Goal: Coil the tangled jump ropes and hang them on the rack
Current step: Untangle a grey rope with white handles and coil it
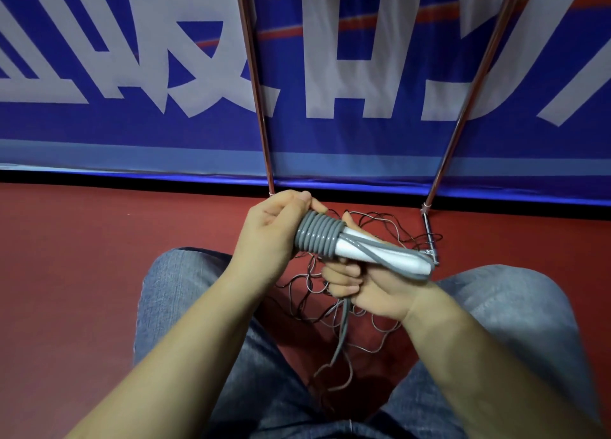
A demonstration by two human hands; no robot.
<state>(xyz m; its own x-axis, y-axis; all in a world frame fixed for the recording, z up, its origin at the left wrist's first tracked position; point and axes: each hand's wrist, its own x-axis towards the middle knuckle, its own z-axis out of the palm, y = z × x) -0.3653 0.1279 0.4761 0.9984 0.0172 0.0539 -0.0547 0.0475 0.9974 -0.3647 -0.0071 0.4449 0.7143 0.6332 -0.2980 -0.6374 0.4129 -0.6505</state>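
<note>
— The hands, first: what are they doing?

— The left hand [274,233] is curled over the far-left end of a white handle [373,252], thumb and fingers pinching at the top of the grey rope [319,237] wound in tight turns around it. The right hand [360,285] grips from beneath, fingers folded around the handle and a loose strand of the same rope, which drops away below the palm.

— Which way does the handle lie?

— Its long axis runs from far left to near right, tilting slightly down at the right end, with the coil bunched at the left and one strand crossing the bare white part.

— And where is it?

— Held in the air above the red floor [82,257], between the person's denim-clad knees [185,290]. Beneath it lies a tangle of thin dark ropes [330,309]. Two metal rack legs [261,108] rise against a blue banner [99,134].
</note>
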